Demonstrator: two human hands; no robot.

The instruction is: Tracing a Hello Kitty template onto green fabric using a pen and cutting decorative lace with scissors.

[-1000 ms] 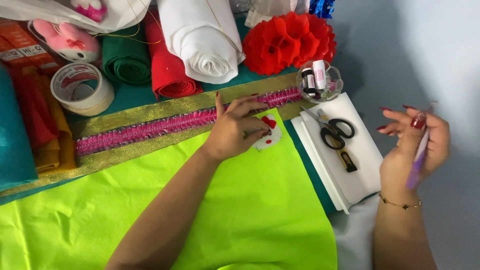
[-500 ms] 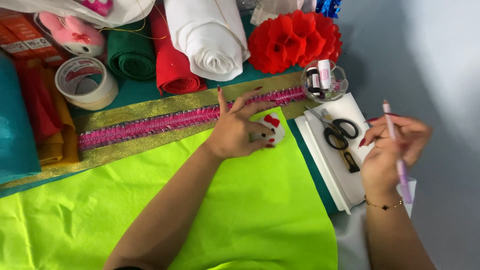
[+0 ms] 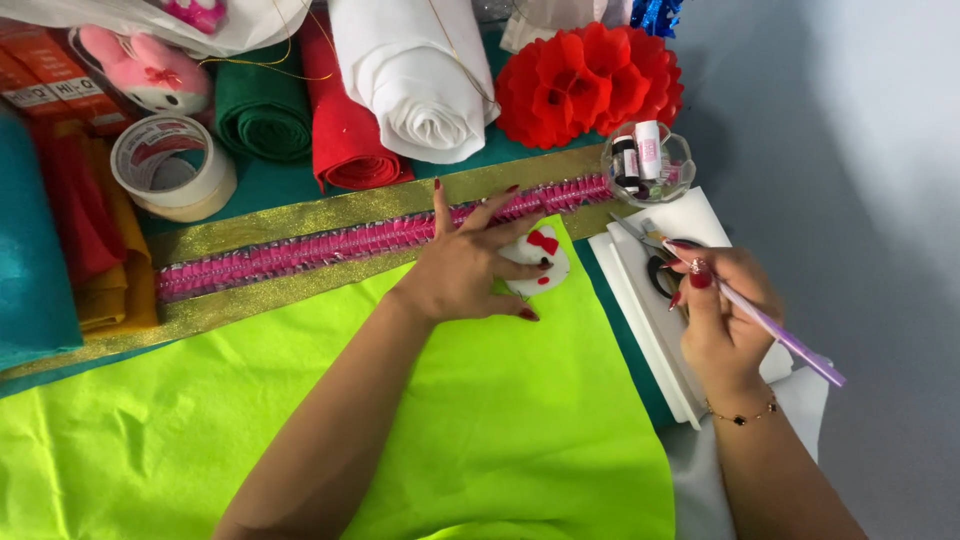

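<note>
Since half a second ago, your right hand has swung the purple pen down from near upright to a slant, its tip now pointing toward the scissors on the stack of white felt sheets, and your fingers are closed firmly around its shaft. Your left hand has stayed put, palm down with fingers spread, pressing a small white felt cutout with a red bow onto the lime-green felt sheet, just below the pink ruffled trim on its gold glitter ribbon. Just above the scissors stands a small glass bowl of little bottles, with a red paper flower behind it. Rolls of white, red and green felt lie at the far edge, near a roll of clear tape.
</note>
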